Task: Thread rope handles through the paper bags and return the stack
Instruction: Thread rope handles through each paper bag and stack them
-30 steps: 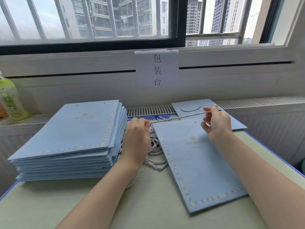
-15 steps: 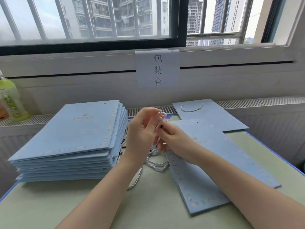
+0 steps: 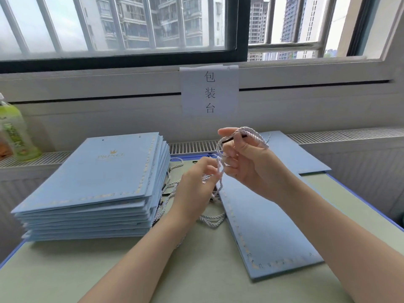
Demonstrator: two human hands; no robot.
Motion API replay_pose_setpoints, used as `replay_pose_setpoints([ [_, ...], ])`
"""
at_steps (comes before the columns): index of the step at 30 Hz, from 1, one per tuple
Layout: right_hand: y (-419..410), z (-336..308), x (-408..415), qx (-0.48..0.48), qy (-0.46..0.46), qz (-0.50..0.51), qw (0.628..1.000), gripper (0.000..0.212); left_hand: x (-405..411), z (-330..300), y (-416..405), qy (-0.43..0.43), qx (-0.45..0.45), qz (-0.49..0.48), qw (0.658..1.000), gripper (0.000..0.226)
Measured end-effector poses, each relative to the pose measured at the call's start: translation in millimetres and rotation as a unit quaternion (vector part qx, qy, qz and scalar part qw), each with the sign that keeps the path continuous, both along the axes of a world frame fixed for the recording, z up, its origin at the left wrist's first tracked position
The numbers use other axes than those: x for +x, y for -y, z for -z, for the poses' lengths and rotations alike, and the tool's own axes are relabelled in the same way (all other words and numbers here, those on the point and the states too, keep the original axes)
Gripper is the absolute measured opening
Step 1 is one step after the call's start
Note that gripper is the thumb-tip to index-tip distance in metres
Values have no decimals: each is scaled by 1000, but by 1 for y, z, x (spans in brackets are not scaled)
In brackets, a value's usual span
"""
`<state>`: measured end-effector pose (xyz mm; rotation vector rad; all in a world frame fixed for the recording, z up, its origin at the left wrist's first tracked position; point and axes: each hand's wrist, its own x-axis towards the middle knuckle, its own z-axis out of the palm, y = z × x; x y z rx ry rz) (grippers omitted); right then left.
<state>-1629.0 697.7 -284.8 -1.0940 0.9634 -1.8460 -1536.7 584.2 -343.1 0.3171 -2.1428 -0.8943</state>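
Window-side bench (image 3: 196, 270), green top. Right hand (image 3: 244, 162) pinches rope handle (image 3: 251, 133) near its black tip; left hand (image 3: 196, 182) seemingly pinches the lower strand. Paper bag (image 3: 262, 226) flat beneath; stack (image 3: 91, 184) left. Advice: free one end, aim tip at hole.

Green bottle (image 3: 16, 130), paper sign (image 3: 209, 91)

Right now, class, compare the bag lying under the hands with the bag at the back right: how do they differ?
The near bag shows no rope threaded; the far bag already has a rope handle looped at its top edge. The near bag lies partly under both hands, which hold a white rope above it; the far bag lies untouched. The near bag overlaps the far bag's front edge. Both are flat, light blue paper bags on the table.
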Motion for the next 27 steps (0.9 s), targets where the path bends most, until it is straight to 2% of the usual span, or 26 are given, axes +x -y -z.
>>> replay_pose_setpoints([
  [3, 2, 0, -6, 3, -3, 29, 1000, 24, 1, -2, 1, 1, 22, -11, 1000, 9],
  [5, 5, 5, -13, 35, -8, 99, 994, 23, 1, -4, 1, -26, 55, -31, 998, 9],
  [8, 6, 14, -26, 73, -27, 238, 968, 23, 3, -7, 1, -81, 105, -97, 986, 4],
  [12, -3, 5, -41, 17, 18, 329, 944, 26, 6, -12, 5, -133, 199, -159, 958, 3],
  [14, -7, 2, -47, 24, 1, 344, 939, 31, 5, -13, 6, -138, 217, -180, 949, 11],
  [16, -6, 6, -51, 79, -90, 374, 920, 35, 5, -12, 5, -126, 134, -209, 960, 33],
  [17, -5, 10, -53, 129, -178, 394, 892, 35, 5, -11, 4, -121, 64, -223, 965, 42],
  [19, -1, 21, -57, 242, -353, 415, 803, 32, 5, -10, 1, -113, -60, -205, 970, 50],
  [21, 2, 32, -61, 319, -440, 404, 736, 25, 5, -8, -6, -63, -126, -125, 982, 47],
  [22, 3, 36, -62, 338, -457, 385, 727, 24, 5, -6, -10, -16, -147, -80, 986, 42],
  [24, 5, 41, -60, 345, -465, 343, 740, 29, 2, 4, -14, 99, -167, -29, 980, 29],
  [26, 7, 43, -59, 335, -465, 325, 752, 32, -2, 10, -12, 201, -198, -43, 958, 25],
  [27, 7, 44, -59, 332, -468, 327, 751, 32, -1, 10, -10, 226, -206, -63, 950, 24],
])
